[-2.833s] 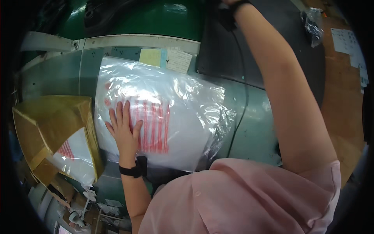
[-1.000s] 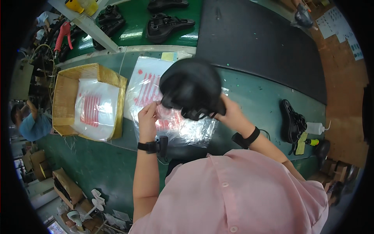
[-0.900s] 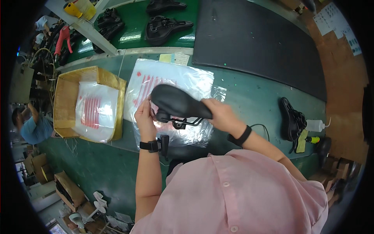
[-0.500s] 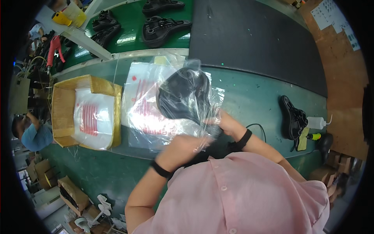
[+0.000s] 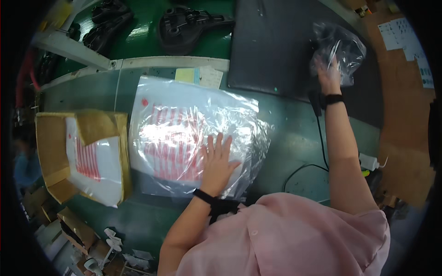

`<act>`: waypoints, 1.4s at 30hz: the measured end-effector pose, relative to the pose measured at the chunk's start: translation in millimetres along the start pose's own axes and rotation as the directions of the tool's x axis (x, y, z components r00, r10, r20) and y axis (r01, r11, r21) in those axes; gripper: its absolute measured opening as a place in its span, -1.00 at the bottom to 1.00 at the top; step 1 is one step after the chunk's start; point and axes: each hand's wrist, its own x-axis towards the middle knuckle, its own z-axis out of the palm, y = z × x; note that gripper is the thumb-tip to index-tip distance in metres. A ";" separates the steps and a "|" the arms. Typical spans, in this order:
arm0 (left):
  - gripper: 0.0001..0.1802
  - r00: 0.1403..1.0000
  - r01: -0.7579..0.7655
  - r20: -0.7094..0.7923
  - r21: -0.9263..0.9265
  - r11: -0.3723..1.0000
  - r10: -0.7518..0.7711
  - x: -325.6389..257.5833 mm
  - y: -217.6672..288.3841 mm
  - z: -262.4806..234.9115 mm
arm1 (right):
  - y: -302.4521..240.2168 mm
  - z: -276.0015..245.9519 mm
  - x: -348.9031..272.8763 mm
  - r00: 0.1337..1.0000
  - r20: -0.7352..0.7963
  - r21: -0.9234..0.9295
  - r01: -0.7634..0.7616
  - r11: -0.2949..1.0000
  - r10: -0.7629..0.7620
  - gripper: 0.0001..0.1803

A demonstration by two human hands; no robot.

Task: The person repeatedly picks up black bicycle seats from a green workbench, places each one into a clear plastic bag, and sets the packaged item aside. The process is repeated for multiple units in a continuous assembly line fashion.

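Observation:
My left hand [image 5: 216, 165] lies with fingers spread on a pile of clear plastic bags [image 5: 170, 138] printed in red. Far to the right, my right hand [image 5: 329, 78] is at the near end of a black bicycle saddle in a clear bag [image 5: 340, 48], over the dark mat. The hand seems to grip it, though the film and glare partly hide the fingers.
A yellow-brown carton [image 5: 124, 156] holding more printed bags stands left of the pile. Black saddles [image 5: 184, 30] lie on the green surface beyond a pale rail [image 5: 170, 63]. A black cable [image 5: 320, 138] runs beside my right forearm. A white bottle [image 5: 368, 161] is at the right.
The bagged saddle has gone from above the bag pile to the dark mat at the far right with my right hand. My left hand now rests spread on the pile.

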 end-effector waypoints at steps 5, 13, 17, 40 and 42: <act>-0.24 0.999 -0.013 0.050 -0.019 1.000 0.014 18.7 -41.1 -24.6 | 77.5 151.5 45.4 0.479 0.857 -0.477 0.877 0.056 -0.192 -0.19; -0.29 0.998 0.036 0.050 -0.074 0.997 -0.032 17.2 -49.9 -34.5 | 182.2 260.1 31.0 0.333 0.909 -0.300 0.940 -0.160 0.250 -0.20; -0.33 0.999 0.054 -0.005 0.001 0.999 -0.054 19.6 -57.5 -39.3 | 147.8 194.1 -23.2 0.471 0.657 -0.733 0.217 0.645 0.588 -0.24; -0.84 0.918 0.108 -0.388 0.055 0.993 -0.078 31.1 0.4 23.2 | 26.1 -183.9 -275.2 0.964 0.246 -0.966 0.234 0.111 0.106 -0.06; -0.83 0.919 0.112 -0.355 -0.187 0.976 -0.174 24.4 -6.3 18.0 | 52.6 -208.4 -269.8 0.936 0.315 -0.861 0.211 0.462 0.160 -0.14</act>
